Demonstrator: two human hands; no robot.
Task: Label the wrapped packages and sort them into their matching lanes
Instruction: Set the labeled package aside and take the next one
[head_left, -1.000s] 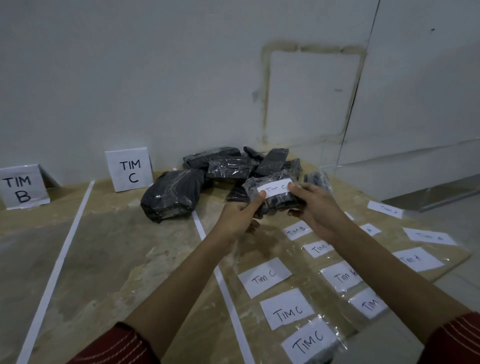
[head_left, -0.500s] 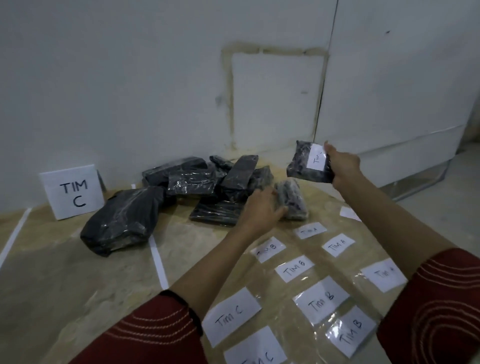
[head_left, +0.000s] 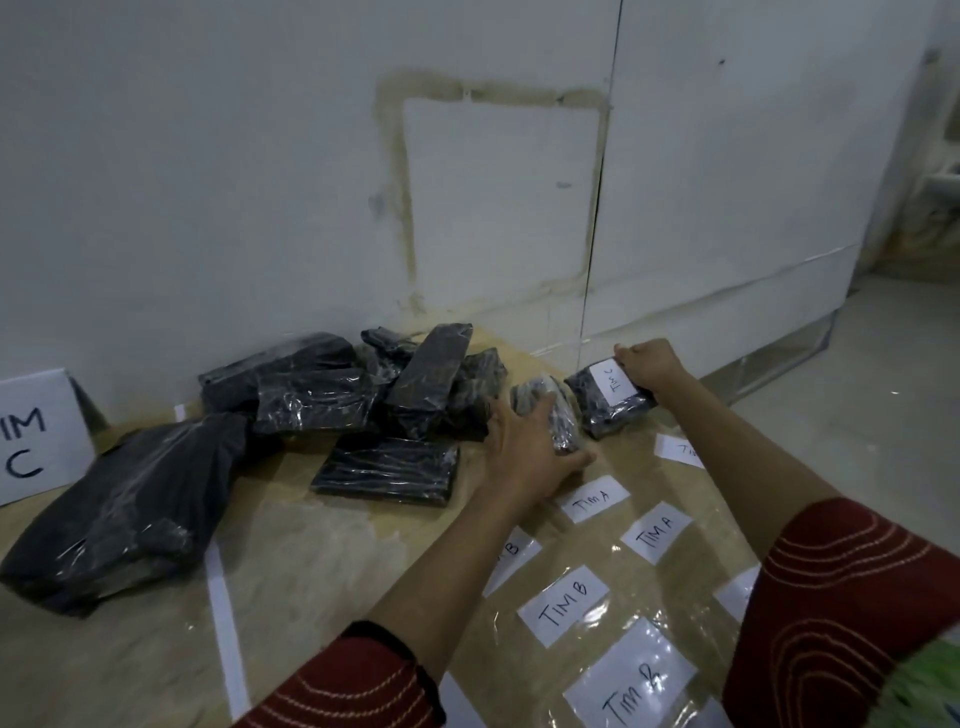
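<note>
Wrapped packages are lying heaped by the wall: film-slick, likely soft, light. Labelled package, label up, is sitting at the table's far right corner, long axis seemingly running wallward; right hand is gripping its far end. Left hand is clasping an unlabelled package mid-body.

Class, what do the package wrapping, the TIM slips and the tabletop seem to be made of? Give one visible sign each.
Package wrapping: clear plastic film, glossy; white glints, creases.
TIM slips: likely paper, matte white; marker handwriting.
Tabletop: perhaps plywood, dull tan; mottled grain.
</note>
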